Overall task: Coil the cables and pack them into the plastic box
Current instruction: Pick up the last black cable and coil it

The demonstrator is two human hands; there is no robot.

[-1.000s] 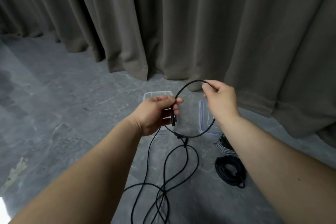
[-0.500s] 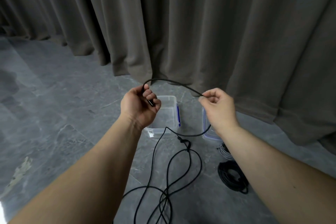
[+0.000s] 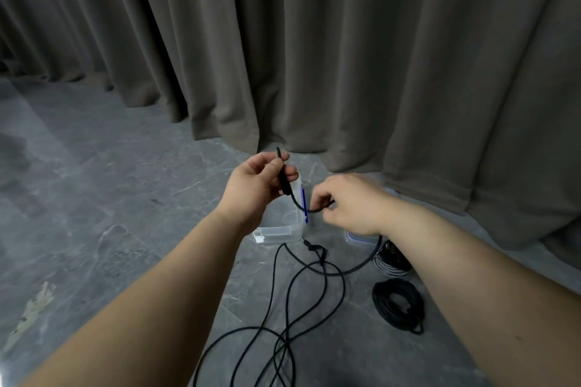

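Observation:
My left hand (image 3: 256,187) holds the plug end of a long black cable (image 3: 295,286), the plug standing upright between its fingers. A short curve of cable runs from there to my right hand (image 3: 349,204), which pinches it a little lower and to the right. From my right hand the cable drops to the floor and lies in loose tangled loops between my forearms. The clear plastic box (image 3: 276,232) sits on the floor under my hands, partly hidden by them.
A coiled black cable (image 3: 397,305) lies on the grey stone floor at the right. Behind it a grey-white coiled cable (image 3: 391,265) shows beside the clear lid (image 3: 361,237). Heavy brown curtains (image 3: 345,56) hang close behind the box.
My hands have come closer together. The plug end now points up in my left hand, and the arch of cable between the hands has become a short low curve.

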